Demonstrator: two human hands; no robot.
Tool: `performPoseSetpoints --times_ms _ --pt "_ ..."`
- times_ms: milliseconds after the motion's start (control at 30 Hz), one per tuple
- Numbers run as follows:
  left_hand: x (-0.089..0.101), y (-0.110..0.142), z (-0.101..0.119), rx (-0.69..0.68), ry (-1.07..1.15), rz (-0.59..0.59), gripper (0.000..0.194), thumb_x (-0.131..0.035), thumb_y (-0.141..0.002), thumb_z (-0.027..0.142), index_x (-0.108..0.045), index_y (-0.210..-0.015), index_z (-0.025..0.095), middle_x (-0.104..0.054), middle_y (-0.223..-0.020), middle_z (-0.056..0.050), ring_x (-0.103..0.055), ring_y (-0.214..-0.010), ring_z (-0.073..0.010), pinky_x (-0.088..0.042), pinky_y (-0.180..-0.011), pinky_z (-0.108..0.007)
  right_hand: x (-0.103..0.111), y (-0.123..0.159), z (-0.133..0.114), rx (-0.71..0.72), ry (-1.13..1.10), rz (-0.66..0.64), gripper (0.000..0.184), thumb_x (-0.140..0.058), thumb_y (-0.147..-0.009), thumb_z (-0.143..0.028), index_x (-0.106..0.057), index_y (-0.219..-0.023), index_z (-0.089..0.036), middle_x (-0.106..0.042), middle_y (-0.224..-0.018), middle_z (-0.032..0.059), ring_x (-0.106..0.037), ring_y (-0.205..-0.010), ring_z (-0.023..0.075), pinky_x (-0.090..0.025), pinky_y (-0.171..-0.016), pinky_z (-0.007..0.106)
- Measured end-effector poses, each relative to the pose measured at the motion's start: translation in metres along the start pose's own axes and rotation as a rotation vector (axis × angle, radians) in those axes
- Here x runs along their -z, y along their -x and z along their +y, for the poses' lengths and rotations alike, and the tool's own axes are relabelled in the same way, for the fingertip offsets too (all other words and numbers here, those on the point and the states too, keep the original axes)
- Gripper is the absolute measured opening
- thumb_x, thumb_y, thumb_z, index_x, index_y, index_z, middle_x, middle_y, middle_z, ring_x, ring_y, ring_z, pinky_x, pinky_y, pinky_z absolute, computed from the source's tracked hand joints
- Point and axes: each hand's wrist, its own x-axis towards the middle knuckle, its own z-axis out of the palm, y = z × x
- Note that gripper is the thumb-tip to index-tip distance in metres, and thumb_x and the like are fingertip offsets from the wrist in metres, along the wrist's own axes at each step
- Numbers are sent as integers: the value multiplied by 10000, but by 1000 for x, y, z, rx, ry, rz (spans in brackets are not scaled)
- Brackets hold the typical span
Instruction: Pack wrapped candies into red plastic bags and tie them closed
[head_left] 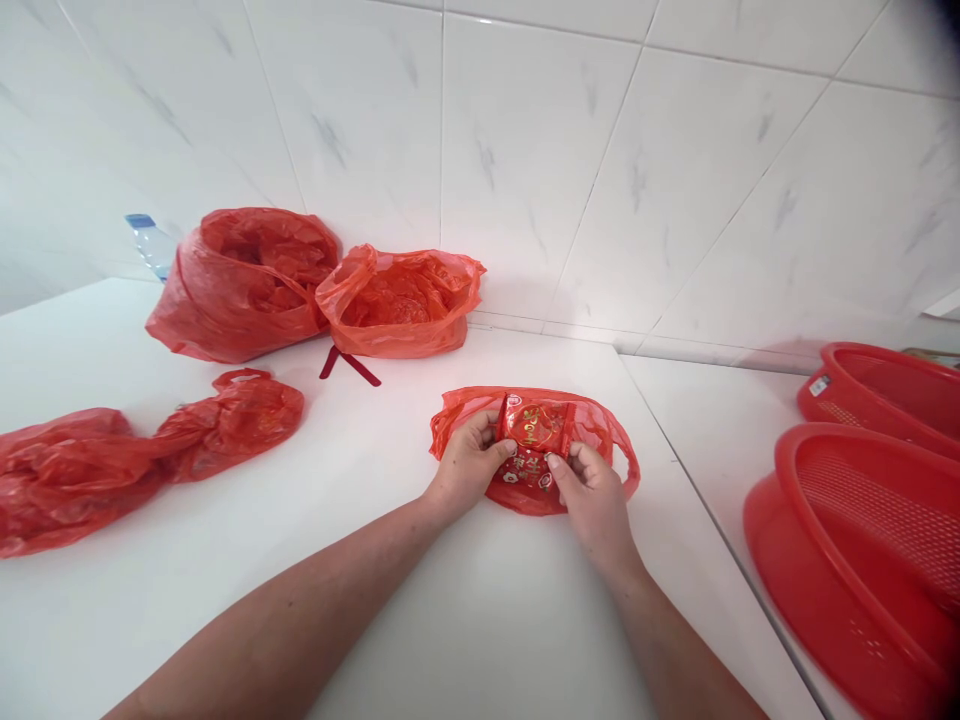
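Note:
Over a flattened red plastic bag (615, 440) on the white table, my two hands pinch a shiny red packet with gold lettering (531, 424). My left hand (471, 466) is closed on its left edge, thumb on top. On the opposite side, my right hand (592, 492) grips the lower right corner between thumb and fingers. Just below is a second red packet (525, 472) with pale characters and white flower prints. It is partly covered by the upper one, and I cannot tell whether my fingers also hold it.
A large full red bag (232, 300) and a smaller open red bag (405, 310) stand by the tiled wall. Two dark red strips (352, 366) lie before them. Knotted red bags (180, 440) are at left, a bottle (150, 245) behind. Red baskets (795, 530) stand right.

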Motion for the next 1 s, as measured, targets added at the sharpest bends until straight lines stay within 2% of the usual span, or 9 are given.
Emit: performPoseSetpoints --times_ms 133,300,433,633,800,1000 --pt "-1 0 0 -3 8 7 269 -633 -758 213 -578 -1020 192 -674 -963 -62 -645 -893 -229 -510 -817 -388 0 0 1 7 52 -27 289 -528 -822 -443 -454 -669 -209 -487 -602 -35 -399 -531 112 -329 -495 235" --pt "0 0 -2 -20 -14 -37 274 -609 -787 214 -563 -1057 191 -664 -1009 -70 -626 -953 -230 -491 -871 -396 0 -2 4 6 62 -19 311 -531 -821 -441 -408 -655 -208 -490 -610 -30 -388 -555 113 -309 -500 228" --pt "0 2 -2 -44 -32 -58 322 -606 -802 243 -541 -1113 194 -652 -1028 -74 -615 -978 -234 -484 -886 -397 0 -2 5 4 64 -5 295 -531 -817 -434 -422 -664 -206 -488 -608 -29 -393 -560 115 -316 -502 225" --pt "-2 5 0 -17 -20 -73 420 -650 -772 271 -502 -1162 218 -655 -981 -66 -637 -902 -234 -513 -818 -400 -1 0 3 0 80 -36 271 -521 -823 -413 -434 -668 -209 -462 -604 -35 -383 -553 112 -313 -494 222" --pt "0 4 -2 -32 -67 -44 358 -659 -763 265 -528 -1092 208 -645 -1011 -63 -616 -971 -248 -506 -836 -393 -2 1 1 11 106 -46 275 -528 -816 -402 -415 -653 -211 -455 -594 -34 -374 -553 115 -309 -488 222" --pt "1 3 -3 -25 -122 -33 327 -646 -771 275 -535 -1069 196 -641 -1028 -68 -623 -948 -248 -508 -825 -402 -3 0 2 18 119 -50 287 -528 -814 -411 -406 -647 -212 -449 -587 -36 -372 -549 114 -313 -487 219"
